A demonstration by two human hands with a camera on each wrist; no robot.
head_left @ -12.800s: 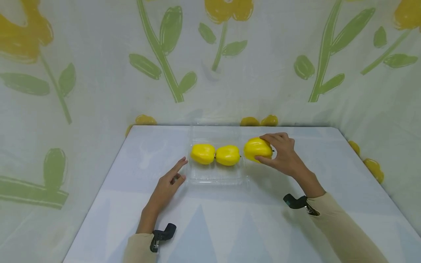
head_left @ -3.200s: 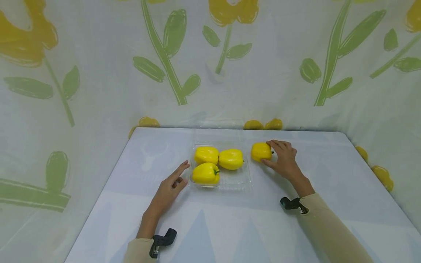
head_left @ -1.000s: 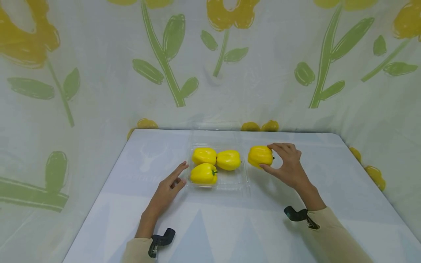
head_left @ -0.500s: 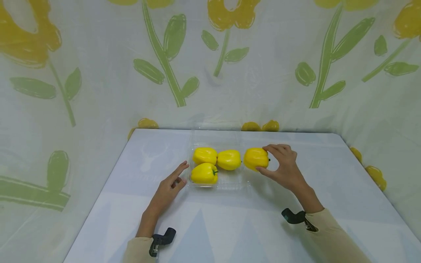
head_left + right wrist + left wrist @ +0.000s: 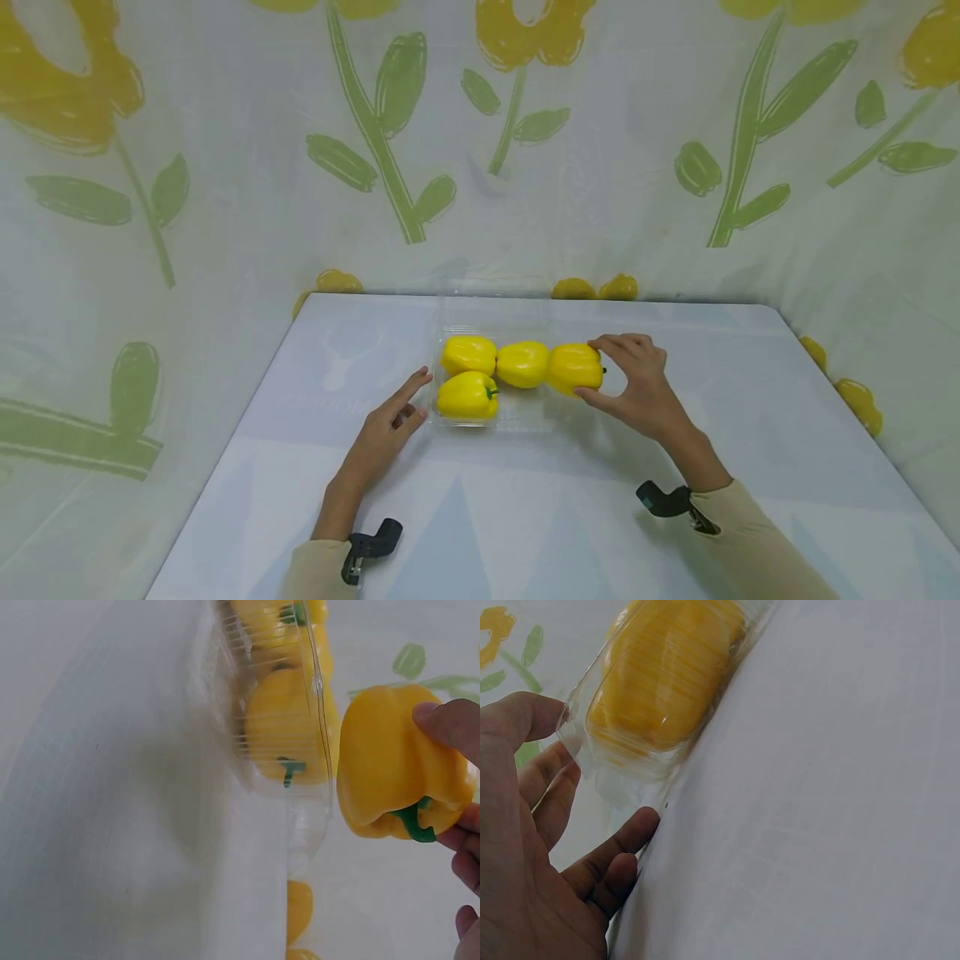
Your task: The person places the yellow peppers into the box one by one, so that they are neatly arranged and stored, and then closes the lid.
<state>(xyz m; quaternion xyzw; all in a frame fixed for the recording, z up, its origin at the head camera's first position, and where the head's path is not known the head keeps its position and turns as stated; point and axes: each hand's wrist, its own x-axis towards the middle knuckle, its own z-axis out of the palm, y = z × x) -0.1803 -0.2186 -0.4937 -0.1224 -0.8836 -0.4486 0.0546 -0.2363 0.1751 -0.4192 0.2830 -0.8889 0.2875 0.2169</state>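
Observation:
In the head view, my right hand [image 5: 633, 383] pinches a yellow bell pepper [image 5: 575, 368] between thumb and fingers, at the right rim of a clear plastic clamshell box [image 5: 525, 412]. The right wrist view shows this pepper [image 5: 397, 761] raised above the rim, its green stem turned down. Inside the box lie three more yellow bell peppers: one at back left [image 5: 468, 356], one at back right [image 5: 522, 364] and one at front left [image 5: 467, 396]. My left hand [image 5: 382, 429] rests at the box's left side, fingers loosely extended; in the left wrist view a fingertip touches the rim.
The box's clear lid [image 5: 495, 308] stands open toward the back edge of the white table [image 5: 300, 492]. Behind the table hangs a flower-printed cloth [image 5: 592, 192]. Each wrist carries a black camera mount [image 5: 372, 542].
My right hand gripped the pepper right of the box, lifted it, and has moved it left to the rim. Earlier, the front left pepper came into the box. The left hand stays put.

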